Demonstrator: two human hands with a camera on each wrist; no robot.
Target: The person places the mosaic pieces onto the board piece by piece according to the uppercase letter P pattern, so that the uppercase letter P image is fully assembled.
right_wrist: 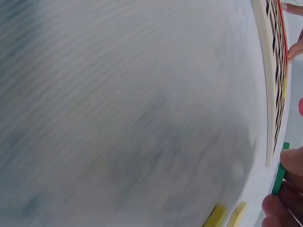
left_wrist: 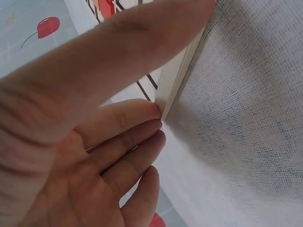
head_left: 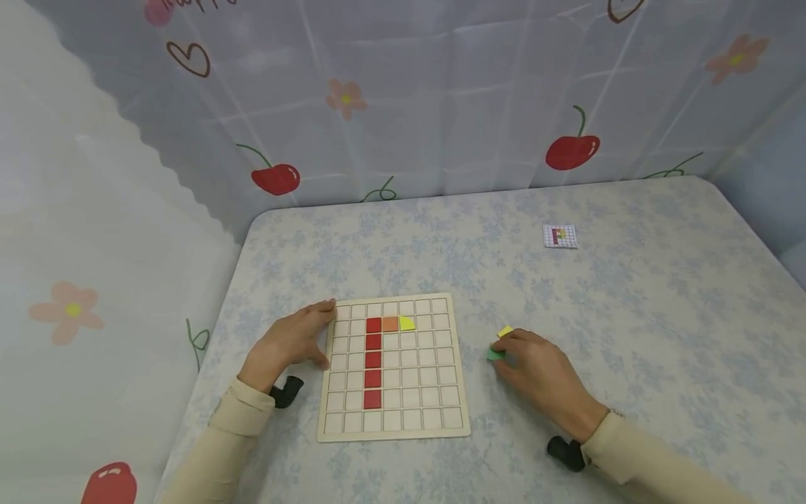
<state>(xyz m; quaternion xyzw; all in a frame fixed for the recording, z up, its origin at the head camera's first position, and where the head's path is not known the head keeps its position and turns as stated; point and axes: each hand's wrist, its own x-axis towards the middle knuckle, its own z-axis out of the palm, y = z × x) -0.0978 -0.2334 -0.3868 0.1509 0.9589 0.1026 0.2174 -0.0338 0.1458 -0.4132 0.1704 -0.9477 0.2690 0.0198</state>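
In the head view, the curtain (head_left: 441, 105) carries some handwritten-style letters at its top left, but the edge of the frame cuts them and you cannot read the whole word. On the table (head_left: 661, 315) lies a small card (head_left: 560, 236) with a coloured grid printed on it; any letters there are too small to tell. The wooden board (head_left: 393, 438) has rows of square cells. Five red tiles (head_left: 373, 359) fill one column of cells, and beside the topmost come an orange tile (head_left: 390, 323) and then a yellow tile (head_left: 407, 323) with one rounded corner. Your left hand (head_left: 292, 341) touches the left side of the board. Your right hand (head_left: 535, 360) pinches a green tile (head_left: 494, 354), to the right of the board and apart from it; a loose yellow piece (head_left: 505, 330) is just beyond your fingers.

In the left wrist view, your fingers are extended rather than curled, with fingertips at the board's corner.

In the right wrist view, the green tile is between your thumb and fingers, and two yellow pieces are near the lower edge.
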